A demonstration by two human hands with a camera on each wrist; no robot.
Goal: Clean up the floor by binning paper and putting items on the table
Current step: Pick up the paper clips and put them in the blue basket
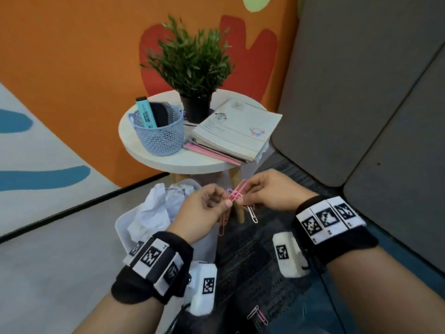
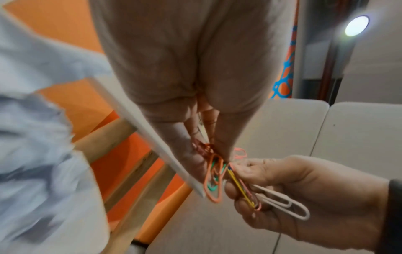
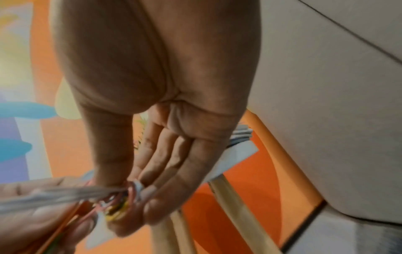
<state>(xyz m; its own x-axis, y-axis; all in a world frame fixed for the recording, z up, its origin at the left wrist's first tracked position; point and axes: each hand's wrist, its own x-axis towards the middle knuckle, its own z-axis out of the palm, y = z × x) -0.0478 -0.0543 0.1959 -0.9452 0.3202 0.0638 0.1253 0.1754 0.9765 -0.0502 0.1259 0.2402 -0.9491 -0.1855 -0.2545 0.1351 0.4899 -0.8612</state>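
Both hands meet in front of the round table (image 1: pixel 178 162), each pinching part of a tangle of coloured paper clips (image 1: pixel 236 195). My left hand (image 1: pixel 207 208) holds orange and green clips (image 2: pixel 214 180) between thumb and fingers. My right hand (image 1: pixel 267 191) grips pink, yellow and white clips (image 2: pixel 280 202) in curled fingers. In the right wrist view the clips (image 3: pixel 117 204) are blurred at the fingertips. More pink clips (image 1: pixel 257 314) lie on the dark carpet by my forearms. A white bin (image 1: pixel 125 227) with crumpled paper (image 1: pixel 154 210) stands below my left hand.
The table carries a blue mesh basket (image 1: pixel 161 138) with a highlighter, a potted plant (image 1: pixel 195 68) and a stack of notebooks (image 1: pixel 236 131). Grey cushions (image 1: pixel 361 92) rise at the right. An orange wall stands behind, and grey floor lies at the left.
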